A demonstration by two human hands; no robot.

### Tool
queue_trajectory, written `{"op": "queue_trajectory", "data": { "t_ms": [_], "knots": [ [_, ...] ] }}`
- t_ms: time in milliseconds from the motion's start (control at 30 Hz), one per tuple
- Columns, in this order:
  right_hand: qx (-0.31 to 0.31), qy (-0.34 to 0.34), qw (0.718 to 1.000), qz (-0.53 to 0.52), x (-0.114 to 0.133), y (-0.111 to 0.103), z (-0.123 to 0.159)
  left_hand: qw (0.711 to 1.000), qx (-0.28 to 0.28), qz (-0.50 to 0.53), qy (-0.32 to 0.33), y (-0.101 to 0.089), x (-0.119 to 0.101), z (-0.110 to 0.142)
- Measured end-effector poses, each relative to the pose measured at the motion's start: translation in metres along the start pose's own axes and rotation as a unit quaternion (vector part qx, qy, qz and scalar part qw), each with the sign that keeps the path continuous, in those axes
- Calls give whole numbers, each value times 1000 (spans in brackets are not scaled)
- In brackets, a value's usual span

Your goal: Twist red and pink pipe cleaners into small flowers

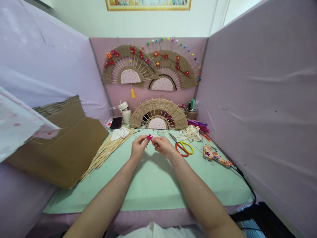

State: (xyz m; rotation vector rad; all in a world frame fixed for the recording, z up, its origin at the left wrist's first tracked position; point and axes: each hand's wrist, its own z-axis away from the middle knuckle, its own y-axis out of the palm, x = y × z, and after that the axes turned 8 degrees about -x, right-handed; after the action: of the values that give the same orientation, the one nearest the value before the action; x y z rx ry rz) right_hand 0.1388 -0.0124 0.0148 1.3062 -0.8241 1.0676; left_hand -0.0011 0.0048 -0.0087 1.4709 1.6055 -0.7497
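Over the middle of the table, a small magenta craft flower (pixel 149 137) is pinched between the thumb and fingers of my left hand (pixel 138 147). My right hand (pixel 163 145) is closed in a pinch at the flower's right edge, its fingertips against the petals. Just behind my hands stands a half-round twine-wrapped fan (pixel 158 103) with slim sticks and a dotted cloth centre. To the right of my right hand lie scissors (pixel 182 148) with one red and one yellow handle.
A flower-patterned glue gun (pixel 216 156) with a black cord lies right. Cream fabric scraps (pixel 192 133) and purple strips are behind the scissors. Left are thin sticks (pixel 109 150), a cardboard sheet (pixel 66 148), a phone (pixel 116 123) and a bottle (pixel 125 114). Two decorated fans (pixel 170 56) hang behind.
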Motion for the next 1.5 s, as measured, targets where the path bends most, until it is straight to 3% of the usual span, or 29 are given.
{"op": "queue_trajectory", "data": {
  "t_ms": [300,467,633,767,900,1300,1400,1500],
  "knots": [
    [-9,-3,999,-34,-5,4,-1,999,-7,-24,31,2,-2,2],
    [-17,-18,1000,-10,-3,2,-3,999,-26,25,-19,0,1,-4],
    [-97,-99,987,82,0,-4,-7,994,-40,54,-88,-11,5,-16],
    [-101,-151,970,162,-2,-2,-4,991,-15,88,-103,-13,8,-20],
    [-99,-176,963,177,-1,0,-1,992,-9,76,-105,-12,9,-19],
    [-48,-129,983,122,-5,-1,-5,992,106,51,-36,-10,3,-13],
    [-32,-96,989,103,-5,-2,-6,992,112,47,-30,-10,2,-13],
    [-58,-99,986,119,-3,-3,-5,993,109,41,-32,-10,1,-12]
  ]
}}
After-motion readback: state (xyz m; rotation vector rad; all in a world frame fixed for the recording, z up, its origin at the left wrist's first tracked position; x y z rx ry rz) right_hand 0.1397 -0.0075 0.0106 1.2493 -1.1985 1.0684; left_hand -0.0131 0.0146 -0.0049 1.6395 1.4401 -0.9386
